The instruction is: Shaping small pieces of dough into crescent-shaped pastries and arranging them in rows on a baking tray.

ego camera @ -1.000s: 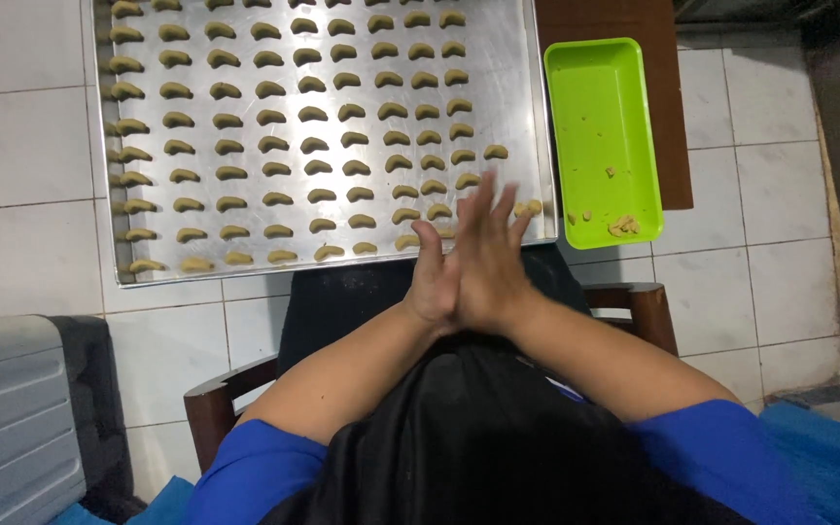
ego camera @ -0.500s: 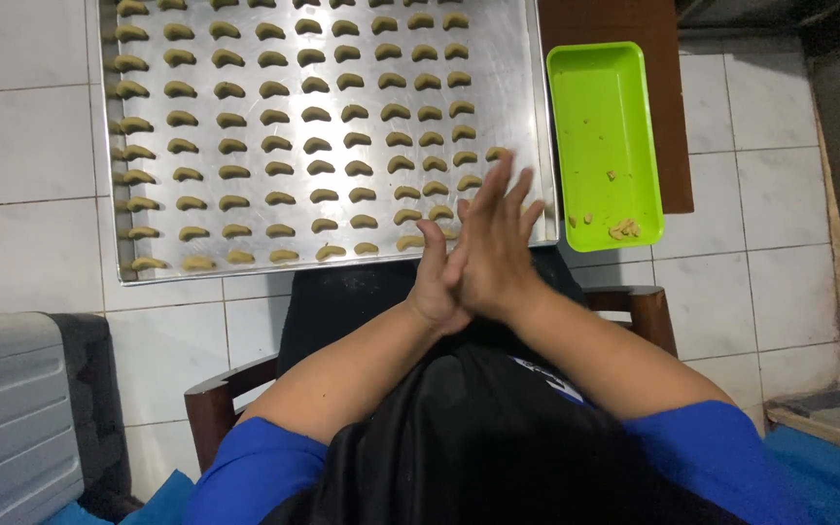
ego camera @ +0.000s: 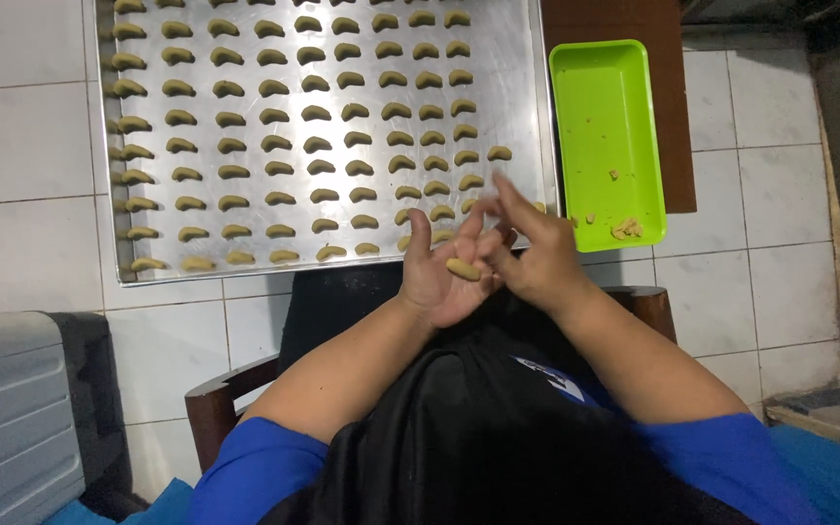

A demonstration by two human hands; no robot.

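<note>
You have one large rectangular metal baking tray (ego camera: 517, 58) across the top of the frame, one bright green rectangular plastic tray (ego camera: 605, 107) at upper right, and one small rolled piece of beige dough (ego camera: 463, 269) at centre. The crescent-shaped dough pieces (ego camera: 274, 144) on the metal tray are too numerous for you to count exactly.

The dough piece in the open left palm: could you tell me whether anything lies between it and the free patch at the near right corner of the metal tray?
Nothing visible does. The dough piece lies on the left hand, the right hand touching it, just short of the metal tray. Only shaped pieces border that patch.
</note>
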